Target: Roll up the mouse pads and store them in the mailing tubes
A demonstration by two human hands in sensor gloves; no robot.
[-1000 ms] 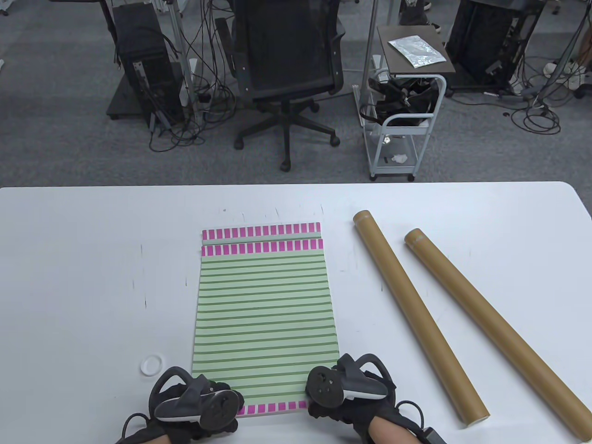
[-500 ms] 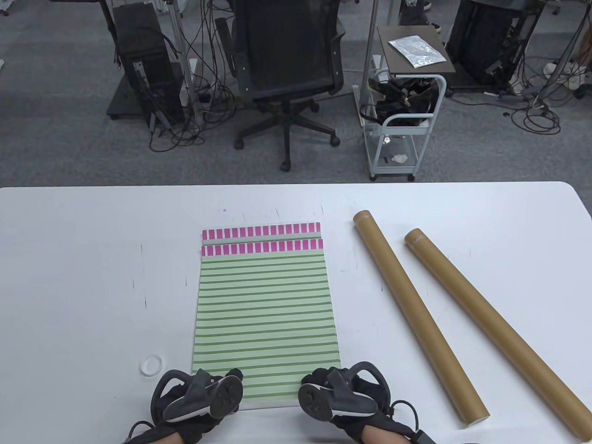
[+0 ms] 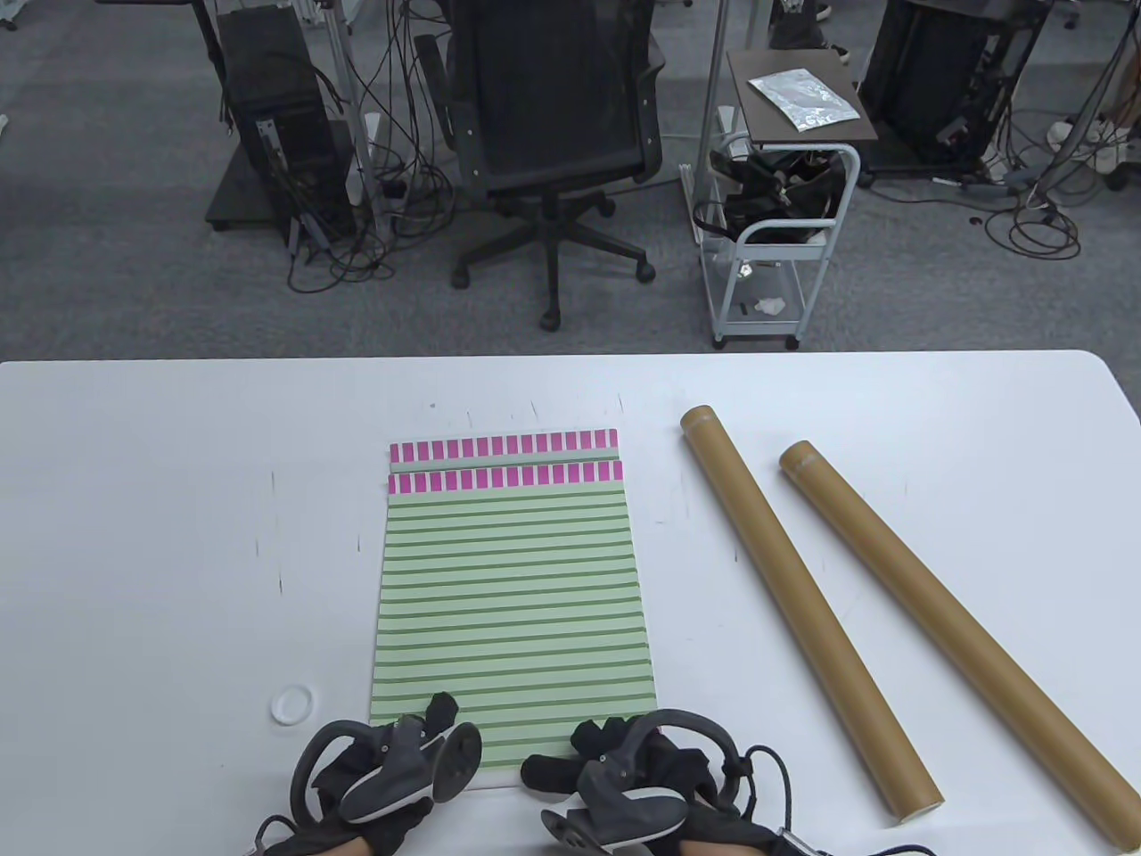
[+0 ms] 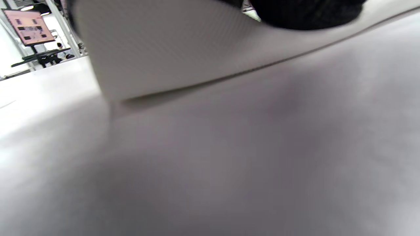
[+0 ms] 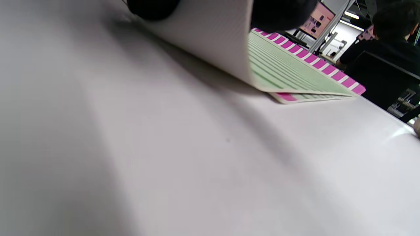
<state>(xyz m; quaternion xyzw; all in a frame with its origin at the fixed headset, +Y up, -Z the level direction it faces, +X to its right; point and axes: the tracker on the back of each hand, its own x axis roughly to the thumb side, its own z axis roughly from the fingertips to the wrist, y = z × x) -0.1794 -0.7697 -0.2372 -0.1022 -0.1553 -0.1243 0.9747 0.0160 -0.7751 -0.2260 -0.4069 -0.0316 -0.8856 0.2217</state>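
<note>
So, biggest first: white table (image 3: 160, 535) w/ the top mouse pad (image 3: 513, 615), green-striped, lying flat on a second mouse pad (image 3: 504, 442) whose pink-checked far edge peeks out beyond it. Long axis of the top pad runs near-to-far, so the roll must travel away from the person, axis of the roll left-right. Two brown mailing tubes (image 3: 807, 611) (image 3: 958, 642) lie to the right, apart from the pads, slanting from far-left to near-right; right hand is nearer them. Both hands sit at the pad's near edge: left hand (image 3: 392, 771) at its near-left corner, right hand (image 3: 624, 776) at near-right. Wrist views show the pale underside of the near edge lifted off the table, dark gloved fingers (image 5: 151, 8) curled over it, so each hand looks to be gripping the edge. Small white ring (image 3: 292, 704) lies just left of the pad, prob. a tube cap.
</note>
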